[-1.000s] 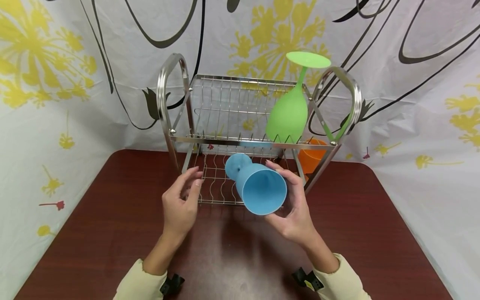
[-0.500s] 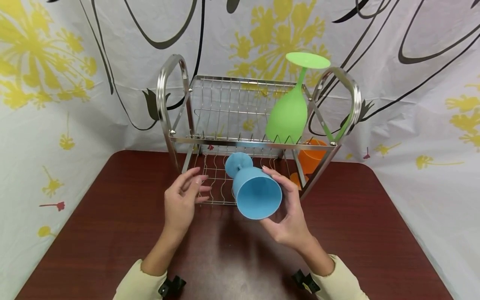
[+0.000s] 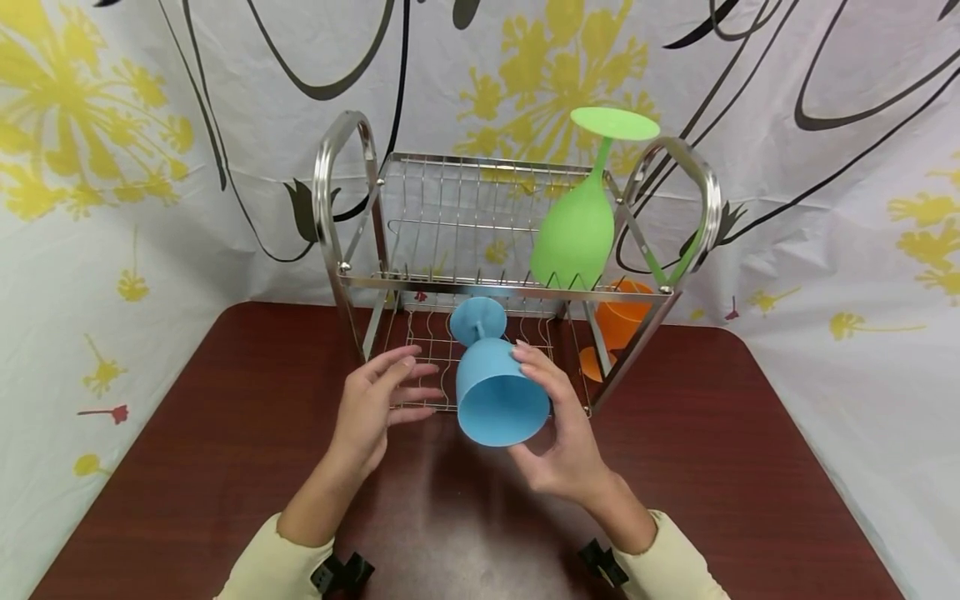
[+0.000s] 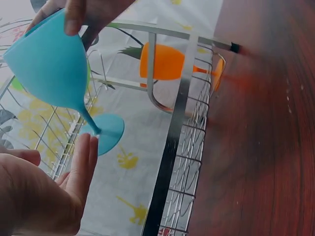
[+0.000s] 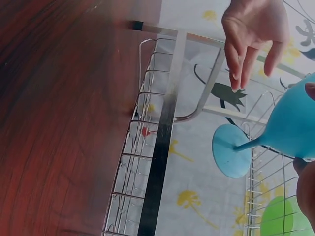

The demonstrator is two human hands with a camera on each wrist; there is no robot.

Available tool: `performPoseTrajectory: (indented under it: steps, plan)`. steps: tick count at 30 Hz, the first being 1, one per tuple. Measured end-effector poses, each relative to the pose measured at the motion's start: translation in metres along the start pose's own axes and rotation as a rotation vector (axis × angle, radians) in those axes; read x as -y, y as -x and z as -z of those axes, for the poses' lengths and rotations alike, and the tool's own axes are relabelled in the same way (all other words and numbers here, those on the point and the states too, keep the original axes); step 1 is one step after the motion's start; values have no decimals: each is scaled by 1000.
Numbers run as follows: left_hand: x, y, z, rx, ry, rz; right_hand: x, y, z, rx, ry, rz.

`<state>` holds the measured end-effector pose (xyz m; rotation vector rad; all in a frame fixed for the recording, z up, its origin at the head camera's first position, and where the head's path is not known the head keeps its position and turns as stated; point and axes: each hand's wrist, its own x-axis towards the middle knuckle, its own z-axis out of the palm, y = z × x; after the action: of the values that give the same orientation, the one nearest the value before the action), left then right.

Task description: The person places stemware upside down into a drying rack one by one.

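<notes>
My right hand (image 3: pixel 558 425) grips a blue goblet (image 3: pixel 498 400) by its bowl, fingers on top and thumb below. The goblet tips with its mouth toward me and its round foot (image 5: pixel 231 151) pointing at the rack. To its left, my left hand (image 3: pixel 375 404) holds nothing, its fingers spread and extended close to the goblet. In the left wrist view the left fingertips (image 4: pixel 88 147) overlap the foot's edge. Behind both hands stands a two-tier metal dish rack (image 3: pixel 468 286). Upside down on its upper tier, at the right, leans a green goblet (image 3: pixel 577 229).
An orange goblet (image 3: pixel 625 317) stands upright on the lower right side of the rack. The rack rests on a dark red-brown table (image 3: pixel 195 433). Patterned white sheeting (image 3: pixel 225 100) hangs behind and at both sides.
The blue goblet has moved left and slightly down with my right hand, its mouth turning more downward. My left hand has shifted right, toward it, with its fingers spreading.
</notes>
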<state>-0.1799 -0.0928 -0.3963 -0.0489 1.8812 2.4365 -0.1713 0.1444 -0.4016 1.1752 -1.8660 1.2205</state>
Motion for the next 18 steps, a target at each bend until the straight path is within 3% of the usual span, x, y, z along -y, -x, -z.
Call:
performPoseTrajectory:
  steps: [18]
  plan:
    - [-3,-10,-1,193,31,228,-5,5,-3,76,70,51]
